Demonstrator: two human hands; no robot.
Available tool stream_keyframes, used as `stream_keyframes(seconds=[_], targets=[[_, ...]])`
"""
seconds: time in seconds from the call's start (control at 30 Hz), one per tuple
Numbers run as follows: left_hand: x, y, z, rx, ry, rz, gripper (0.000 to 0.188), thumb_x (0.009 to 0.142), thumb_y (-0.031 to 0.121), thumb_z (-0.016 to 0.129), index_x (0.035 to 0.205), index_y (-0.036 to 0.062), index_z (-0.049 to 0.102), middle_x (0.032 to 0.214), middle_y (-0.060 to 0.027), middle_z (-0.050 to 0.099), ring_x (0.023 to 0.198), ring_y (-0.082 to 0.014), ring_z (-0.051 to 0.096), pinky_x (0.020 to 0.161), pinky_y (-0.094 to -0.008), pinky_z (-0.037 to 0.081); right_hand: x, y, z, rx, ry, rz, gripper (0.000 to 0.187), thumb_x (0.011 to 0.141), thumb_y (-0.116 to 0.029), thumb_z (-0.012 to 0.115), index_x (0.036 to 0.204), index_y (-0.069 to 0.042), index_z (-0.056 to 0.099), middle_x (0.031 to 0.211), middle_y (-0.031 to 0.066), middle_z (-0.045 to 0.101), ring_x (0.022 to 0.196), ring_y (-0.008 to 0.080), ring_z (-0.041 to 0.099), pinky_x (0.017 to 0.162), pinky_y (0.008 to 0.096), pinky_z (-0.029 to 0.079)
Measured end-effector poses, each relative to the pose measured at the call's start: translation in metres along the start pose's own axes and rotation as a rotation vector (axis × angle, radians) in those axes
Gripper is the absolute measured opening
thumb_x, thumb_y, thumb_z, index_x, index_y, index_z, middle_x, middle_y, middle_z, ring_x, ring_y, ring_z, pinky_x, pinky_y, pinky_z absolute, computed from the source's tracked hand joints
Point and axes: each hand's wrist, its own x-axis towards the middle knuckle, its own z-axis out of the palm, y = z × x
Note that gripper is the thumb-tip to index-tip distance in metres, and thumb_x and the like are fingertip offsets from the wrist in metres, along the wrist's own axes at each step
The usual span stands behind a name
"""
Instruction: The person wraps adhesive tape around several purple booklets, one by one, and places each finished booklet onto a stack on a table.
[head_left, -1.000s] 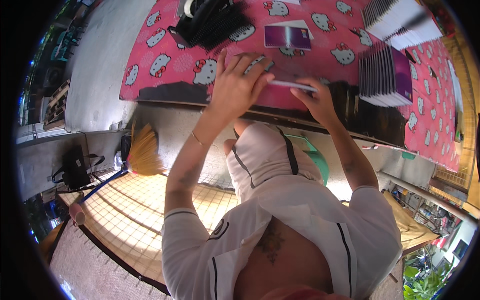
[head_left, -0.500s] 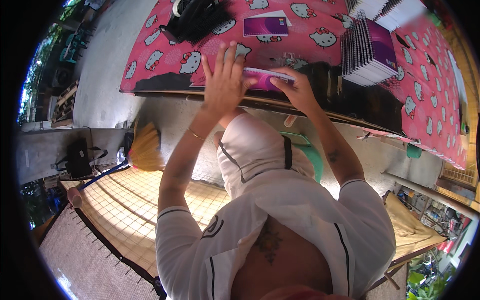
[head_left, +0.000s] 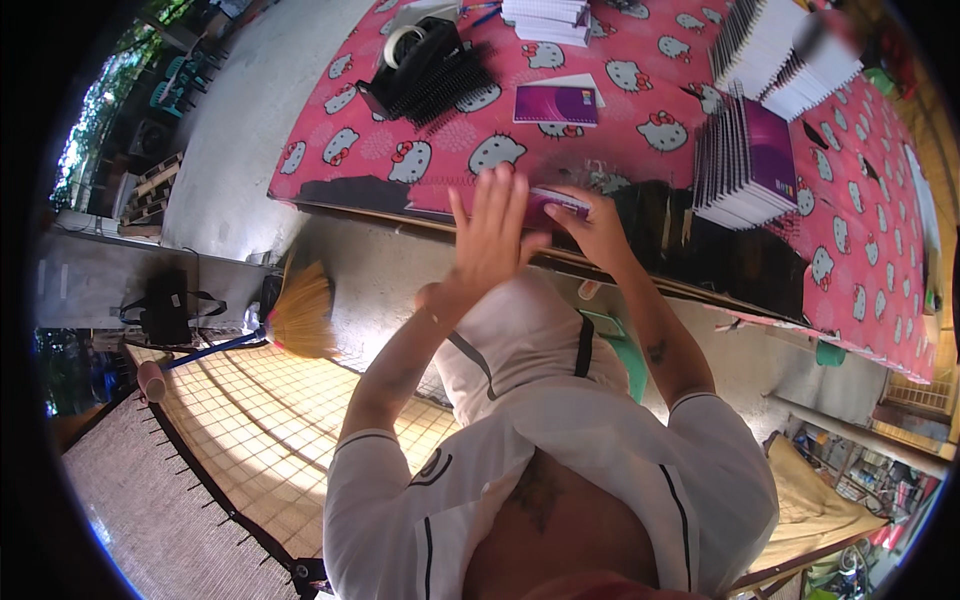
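Note:
At the table's near edge lies a purple notebook (head_left: 541, 204), seen at a low slant and partly covered by my hands. My right hand (head_left: 600, 232) pinches its right end, thumb on the cover and fingers behind. My left hand (head_left: 490, 230) lies flat over the left part with fingers stretched out, slightly blurred. A thin dark spiral line shows along the far edge to the left of the fingers. Beyond them another purple notebook (head_left: 555, 105) rests on a white sheet. To the right stands a stack of spiral-bound purple notebooks (head_left: 745, 165).
A black tape dispenser (head_left: 425, 50) stands at the far left beside loose black spiral coils (head_left: 440, 95). White paper stacks (head_left: 547, 22) and white spiral-bound pads (head_left: 755, 45) sit farther back. The pink patterned cover (head_left: 350, 150) is torn along the near edge. A broom (head_left: 303, 315) leans at lower left.
The view has shifted, so the table sits lower in the picture. My left hand has slid a little right along the notebook, its thumb now off the cover. The right hand keeps its grip.

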Motion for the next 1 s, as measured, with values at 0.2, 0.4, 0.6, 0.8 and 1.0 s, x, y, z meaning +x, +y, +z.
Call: stream_keyframes(seconds=[0.2, 0.4, 0.6, 0.8, 1.0], targets=[[-0.024, 0.015, 0.015, -0.235, -0.058, 0.021, 0.082, 0.093, 0.059, 0.043, 0.150, 0.0010, 0.031, 0.156, -0.0211, 0.029, 0.144, -0.0403, 0.027, 0.111, -0.0676, 0.016, 0.000, -0.006, 0.001, -0.102, -0.001, -0.037, 0.031, 0.090, -0.006, 0.067, 0.120, 0.000, 0.065, 0.105, 0.0106, 0.073, 0.093, 0.0117, 0.066, 0.084, 0.0286, 0.052], [0.050, -0.005, -0.012, -0.078, -0.059, -0.013, 0.090, 0.090, 0.062, 0.046, 0.149, -0.0037, 0.030, 0.156, -0.0249, 0.028, 0.147, -0.0419, 0.022, 0.113, -0.0646, 0.013, 0.003, 0.000, -0.003, 0.024, -0.054, -0.006, 0.033, 0.090, -0.005, 0.067, 0.123, -0.004, 0.065, 0.109, 0.0096, 0.072, 0.095, 0.0105, 0.065, 0.085, 0.0286, 0.051], [0.060, 0.000, -0.013, -0.135, 0.037, -0.016, 0.095, 0.090, 0.066, 0.043, 0.149, -0.0059, 0.027, 0.156, -0.0286, 0.024, 0.146, -0.0455, 0.021, 0.113, -0.0668, 0.008, 0.005, 0.005, 0.002, -0.115, 0.025, 0.028, 0.034, 0.090, -0.010, 0.067, 0.123, -0.004, 0.064, 0.102, 0.0123, 0.073, 0.091, 0.0130, 0.068, 0.083, 0.0298, 0.052], [0.017, 0.017, -0.006, -0.232, -0.150, 0.167, 0.091, 0.089, 0.061, 0.049, 0.147, -0.0064, 0.029, 0.156, -0.0301, 0.022, 0.146, -0.0459, 0.020, 0.111, -0.0685, 0.013, 0.009, 0.009, -0.005, -0.176, 0.010, -0.100, 0.036, 0.084, -0.004, 0.064, 0.121, -0.004, 0.065, 0.105, 0.0139, 0.071, 0.093, 0.0174, 0.068, 0.082, 0.0321, 0.052], [0.033, 0.020, -0.003, -0.284, -0.108, 0.092, 0.087, 0.094, 0.057, 0.044, 0.151, -0.0055, 0.022, 0.157, -0.0270, 0.022, 0.146, -0.0446, 0.019, 0.113, -0.0662, 0.006, 0.005, 0.002, 0.000, -0.193, -0.004, -0.111, 0.041, 0.080, 0.001, 0.063, 0.121, -0.001, 0.064, 0.113, 0.0159, 0.069, 0.103, 0.0230, 0.067, 0.089, 0.0367, 0.051]])
